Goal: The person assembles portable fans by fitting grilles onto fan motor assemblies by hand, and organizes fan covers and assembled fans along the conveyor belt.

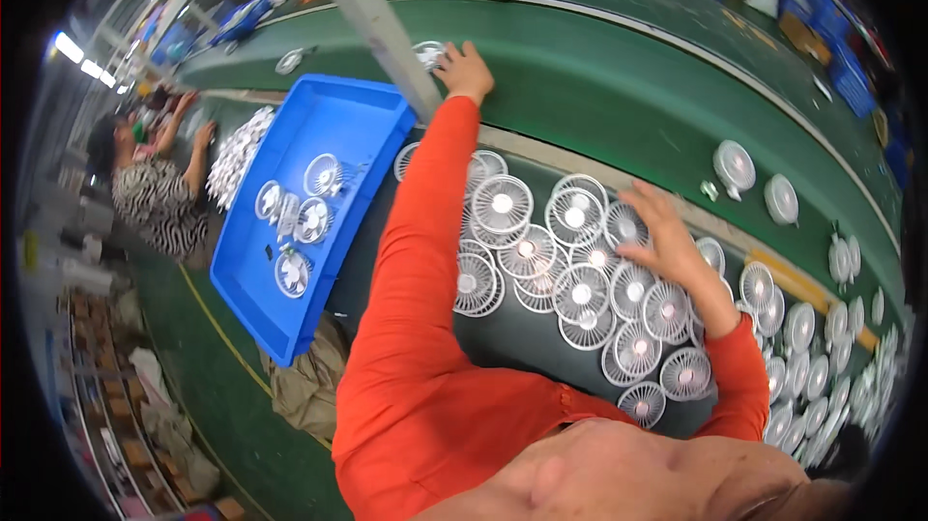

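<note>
My left hand [466, 72] is stretched out over the green conveyor belt [580, 67], its fingers apart beside a small white fan part [428, 55]. Part of that piece is hidden behind the hand and the post, and I cannot tell whether they touch. On the dark work surface [503, 337] lie many round white fan grilles [502, 204], overlapping in a loose pile. My right hand [669, 236] is over the pile's right side, thumb and fingers spread around the edge of one grille [624, 224]. No grip on that grille is visible.
A blue tray [261, 318] holding several fan pieces [312, 219] stands left of my left arm. A grey post [372, 18] rises near my left hand. More fan heads [735, 168] lie on the belt and at the right. Another person [159, 183] works at far left beside heaped white parts.
</note>
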`<state>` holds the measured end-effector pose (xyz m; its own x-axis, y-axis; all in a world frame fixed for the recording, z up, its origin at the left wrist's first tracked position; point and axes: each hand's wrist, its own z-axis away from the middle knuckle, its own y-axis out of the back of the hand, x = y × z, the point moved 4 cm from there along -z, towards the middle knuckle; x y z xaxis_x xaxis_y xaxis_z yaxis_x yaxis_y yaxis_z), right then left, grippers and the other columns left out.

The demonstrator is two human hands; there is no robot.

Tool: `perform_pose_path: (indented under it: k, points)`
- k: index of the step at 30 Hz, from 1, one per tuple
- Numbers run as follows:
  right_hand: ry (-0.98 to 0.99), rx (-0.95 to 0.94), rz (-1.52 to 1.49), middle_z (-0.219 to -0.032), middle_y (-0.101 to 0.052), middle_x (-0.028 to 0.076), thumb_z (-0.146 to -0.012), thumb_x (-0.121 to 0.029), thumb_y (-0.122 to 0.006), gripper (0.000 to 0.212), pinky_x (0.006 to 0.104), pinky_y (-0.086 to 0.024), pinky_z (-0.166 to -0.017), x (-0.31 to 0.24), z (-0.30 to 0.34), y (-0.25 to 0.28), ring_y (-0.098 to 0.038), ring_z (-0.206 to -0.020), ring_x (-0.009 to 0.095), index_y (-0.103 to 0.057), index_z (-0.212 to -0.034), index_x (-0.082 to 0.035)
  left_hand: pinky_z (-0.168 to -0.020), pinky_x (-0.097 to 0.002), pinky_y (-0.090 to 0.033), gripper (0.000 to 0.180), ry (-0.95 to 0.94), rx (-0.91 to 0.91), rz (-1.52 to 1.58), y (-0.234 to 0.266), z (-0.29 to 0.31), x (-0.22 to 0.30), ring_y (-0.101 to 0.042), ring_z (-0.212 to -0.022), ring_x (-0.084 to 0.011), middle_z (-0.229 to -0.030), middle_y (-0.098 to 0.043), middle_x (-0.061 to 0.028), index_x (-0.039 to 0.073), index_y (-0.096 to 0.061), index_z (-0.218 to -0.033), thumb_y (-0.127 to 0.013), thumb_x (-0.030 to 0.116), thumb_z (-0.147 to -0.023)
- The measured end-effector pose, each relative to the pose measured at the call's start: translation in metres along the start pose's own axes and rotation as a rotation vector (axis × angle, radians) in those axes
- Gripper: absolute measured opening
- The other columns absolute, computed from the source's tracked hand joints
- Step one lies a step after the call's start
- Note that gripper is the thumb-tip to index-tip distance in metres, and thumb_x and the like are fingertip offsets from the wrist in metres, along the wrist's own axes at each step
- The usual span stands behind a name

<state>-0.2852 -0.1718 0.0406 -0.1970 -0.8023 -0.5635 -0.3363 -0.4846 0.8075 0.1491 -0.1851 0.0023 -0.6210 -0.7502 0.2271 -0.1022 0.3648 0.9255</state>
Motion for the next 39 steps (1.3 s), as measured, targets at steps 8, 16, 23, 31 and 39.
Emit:
perform_pose_path:
  k: [8, 16, 23, 31, 39]
  points:
    - [0.168, -0.165, 0.227, -0.141, -0.039, 0.022, -0.063, -0.025, -0.084, 0.078, 0.0488, -0.037, -0.102, -0.028, -0.044, -0.043, -0.04, -0.128, 0.041, -0.05, -0.132, -0.012, -0.097, -0.0609, -0.033, 0.047, 0.091, -0.066, -0.07, 0.002, -0.018, -0.025, -0.047, -0.119, -0.0466, -0.149, -0.026, -0.0203, 0.017, -0.043, -0.138, -0.047, 0.021, -0.091]
    - [0.156, -0.056, 0.156, -0.127, -0.05, 0.018, -0.065, -0.011, -0.076, 0.053, 0.0454, -0.041, -0.098, -0.019, -0.047, -0.041, -0.049, -0.115, 0.038, -0.058, -0.114, -0.007, -0.095, -0.0494, -0.04, 0.028, -0.112, -0.268, -0.213, 0.01, -0.017, -0.009, -0.058, -0.11, -0.0328, -0.116, -0.063, -0.0113, 0.007, -0.068, -0.107, -0.053, 0.018, -0.086]
    - [0.101, 0.06, -0.077, -0.12, -0.059, 0.017, -0.073, -0.006, -0.07, 0.029, 0.0423, -0.044, -0.093, -0.026, -0.04, -0.023, -0.055, -0.109, 0.037, -0.067, -0.102, -0.002, -0.087, -0.046, -0.047, 0.028, -0.089, 0.036, 0.178, -0.008, 0.01, -0.022, -0.053, -0.098, -0.042, -0.115, -0.045, -0.0255, 0.001, -0.056, -0.104, -0.064, 0.01, -0.079]
    - [0.02, 0.115, -0.245, -0.115, -0.063, 0.017, -0.081, -0.011, -0.068, 0.028, 0.037, -0.047, -0.089, -0.034, -0.026, -0.007, -0.061, -0.103, 0.033, -0.066, -0.105, 0.002, -0.09, -0.0427, -0.049, 0.031, -0.112, -0.151, 0.252, -0.001, 0.037, -0.006, -0.057, -0.106, -0.0392, -0.107, -0.059, -0.021, 0.005, -0.061, -0.105, -0.068, 0.008, -0.076]
    - [-0.068, 0.186, -0.359, -0.108, -0.065, 0.014, -0.082, -0.011, -0.067, 0.024, 0.0327, -0.048, -0.083, -0.024, -0.015, -0.001, -0.063, -0.095, 0.024, -0.067, -0.103, 0.003, -0.087, -0.0435, -0.051, 0.047, -0.024, -0.086, 0.462, 0.008, 0.076, 0.021, -0.059, -0.103, -0.0416, -0.111, -0.056, -0.0262, -0.001, -0.047, -0.11, -0.073, 0.009, -0.073]
